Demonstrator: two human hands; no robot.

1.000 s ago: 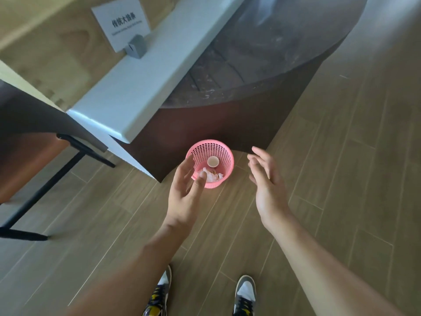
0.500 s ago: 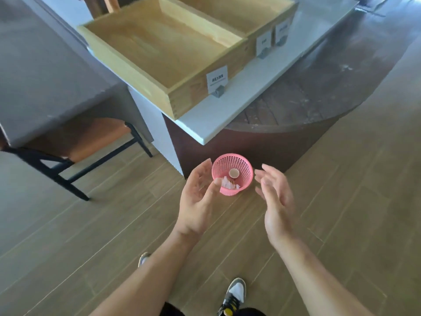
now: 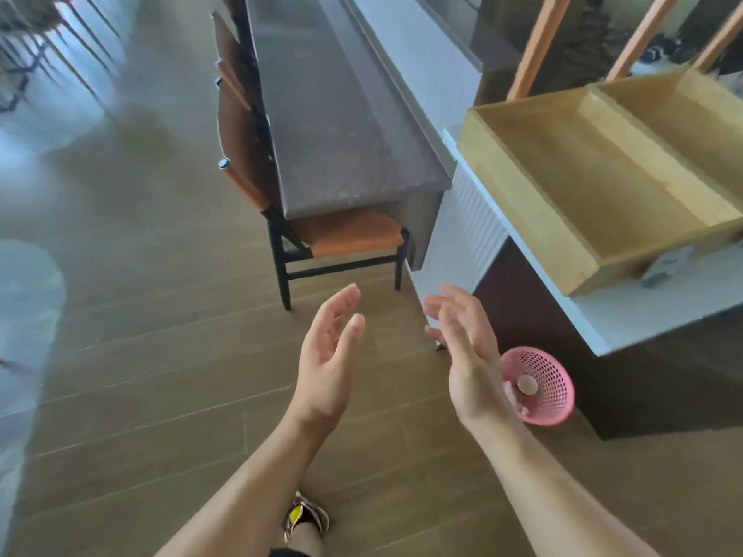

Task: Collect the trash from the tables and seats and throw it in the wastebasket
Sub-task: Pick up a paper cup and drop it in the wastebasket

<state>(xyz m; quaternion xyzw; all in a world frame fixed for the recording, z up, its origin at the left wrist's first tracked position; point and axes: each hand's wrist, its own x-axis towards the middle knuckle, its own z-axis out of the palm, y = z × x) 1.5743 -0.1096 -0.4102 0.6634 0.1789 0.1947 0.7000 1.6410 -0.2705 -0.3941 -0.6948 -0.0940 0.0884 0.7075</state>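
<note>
Fingers (image 3: 346, 301) relaxed, left hand (image 3: 325, 367), right hand (image 3: 468, 355); pink wastebasket (image 3: 557, 373) holds trash (image 3: 526, 384).

The wastebasket (image 3: 557, 373) is sitting upright in the lower right of the frame, its mouth facing up. It is small, round and pink, with mesh plastic walls. It is standing on the wooden floor (image 3: 161, 396), just beside the dark brown cabinet base (image 3: 643, 375). Its left side is being covered from view. Inside, a round tan piece (image 3: 526, 384) is lying near the middle, with a pale scrap (image 3: 510, 396) beside it, too blurred to identify.
</note>
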